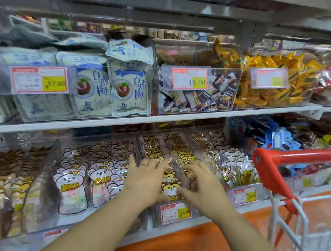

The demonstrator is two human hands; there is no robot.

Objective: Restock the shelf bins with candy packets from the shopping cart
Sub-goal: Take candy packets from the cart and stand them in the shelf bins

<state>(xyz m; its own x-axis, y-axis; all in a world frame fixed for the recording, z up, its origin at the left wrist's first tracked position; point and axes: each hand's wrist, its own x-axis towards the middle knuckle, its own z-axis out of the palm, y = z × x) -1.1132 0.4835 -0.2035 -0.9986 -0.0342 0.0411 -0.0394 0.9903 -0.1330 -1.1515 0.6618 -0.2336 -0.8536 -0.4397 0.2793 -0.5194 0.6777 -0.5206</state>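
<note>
Supermarket sweets aisle, white shelving lined with clear bins. Both hands down in the middle shelf bin (140, 145) of the lower shelf, a little apart, either side of a row of candy packets (170, 186) printed with a yellow cat. Left hand (145, 177) flat, fingers straight and spread against the row's left flank. Right hand (201, 184) arched over the right flank, motion-blurred, so impossible to say whether pinching a packet or only pressing. Packets on edge in glossy clear film, probably light, limp and slippery, apt to slump or fan out. Best squared up from both sides and lifted by the sealed top edge or flat faces, not squeezed round the soft sweets. Just below, price tag (174, 212) on the bin front. Leftward, pink bear packets (72, 184); above, white plum bags (129, 91). At right, red-handled shopping cart (268, 170), load not clearly in view.
</note>
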